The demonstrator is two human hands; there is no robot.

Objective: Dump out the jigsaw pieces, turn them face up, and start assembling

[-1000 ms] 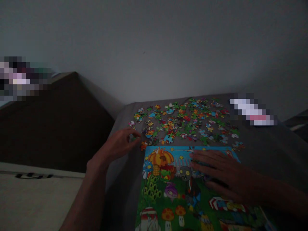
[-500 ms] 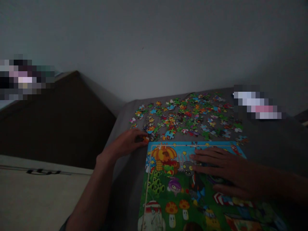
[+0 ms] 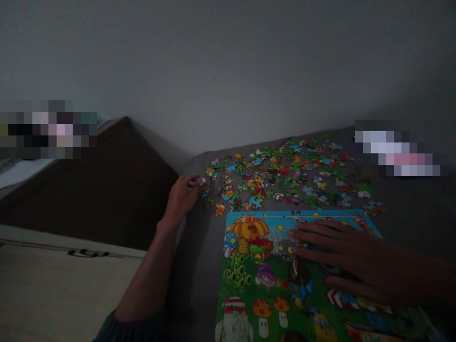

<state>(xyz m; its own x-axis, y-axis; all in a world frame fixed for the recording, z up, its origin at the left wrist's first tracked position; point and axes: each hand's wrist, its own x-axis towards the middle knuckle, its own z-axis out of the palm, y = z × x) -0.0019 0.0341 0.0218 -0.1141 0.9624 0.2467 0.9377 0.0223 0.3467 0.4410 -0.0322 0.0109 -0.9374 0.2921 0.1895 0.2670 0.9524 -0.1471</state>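
Loose jigsaw pieces (image 3: 285,175) (colourful, scattered)

Nothing readable, not even the dark mark (image 3: 88,253)

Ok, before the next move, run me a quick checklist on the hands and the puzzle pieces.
1. Left hand beside the loose jigsaw pieces: ok.
2. Its fingers touching a pale pink piece: ok.
3. That piece firmly gripped: cannot tell, too dim and small.
4. Right hand flat on the cartoon puzzle board: ok.
5. Orange piece off the board: ok.
6. Lighting bright enough to read pieces: not ok, the scene is dim.
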